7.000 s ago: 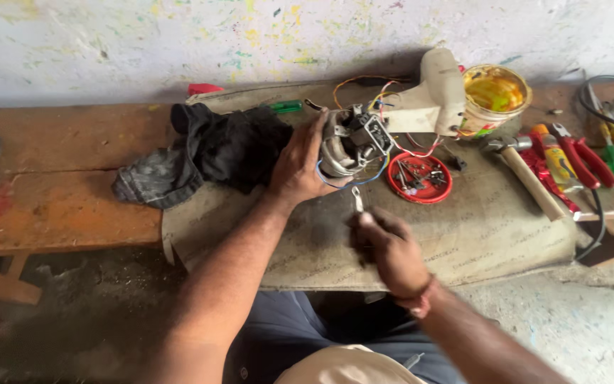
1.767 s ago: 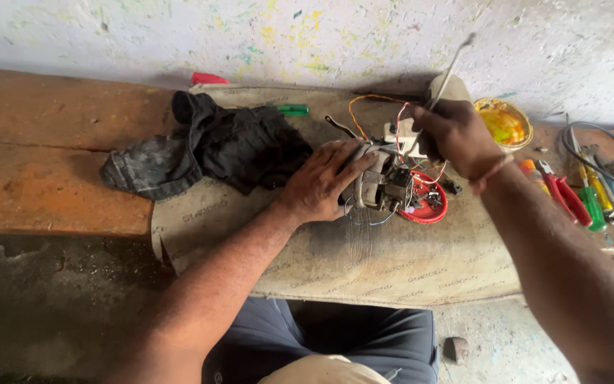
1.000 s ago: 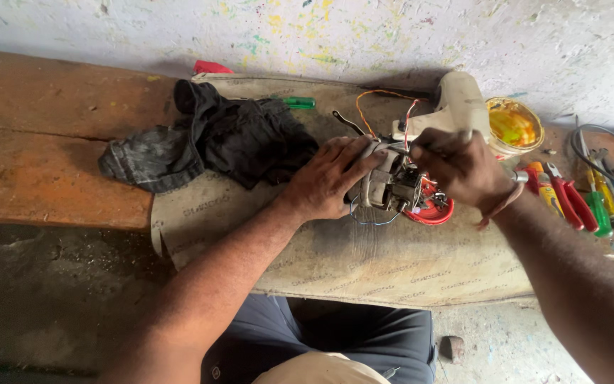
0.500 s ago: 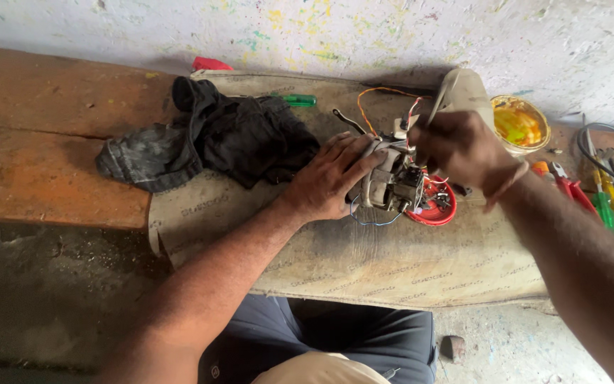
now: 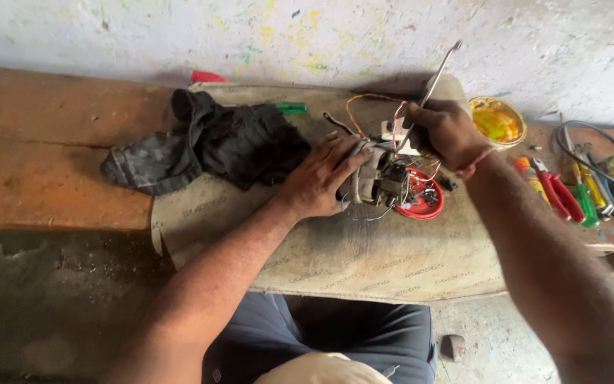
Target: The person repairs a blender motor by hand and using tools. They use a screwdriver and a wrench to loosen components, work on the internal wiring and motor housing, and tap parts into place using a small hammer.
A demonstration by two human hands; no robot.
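my left hand (image 5: 318,181) lies spread on the wired grey motor unit (image 5: 378,178); my right hand (image 5: 443,131) grips a thin metal tool (image 5: 435,82), perhaps a spanner, above it.

A dark grey and black cloth (image 5: 211,146) lies at upper centre-left. Right of it, a grey metal motor (image 5: 378,178) trails orange, red and blue wires. Beside the motor sits a red lid (image 5: 428,206). At upper right, a yellow tub (image 5: 497,121) is smeared with green. Pliers (image 5: 556,195) at far right have red handles, next to a green-handled screwdriver (image 5: 585,203). The bench (image 5: 51,163) is reddish-brown wood. The wall (image 5: 179,32) is white, flecked with yellow and green.
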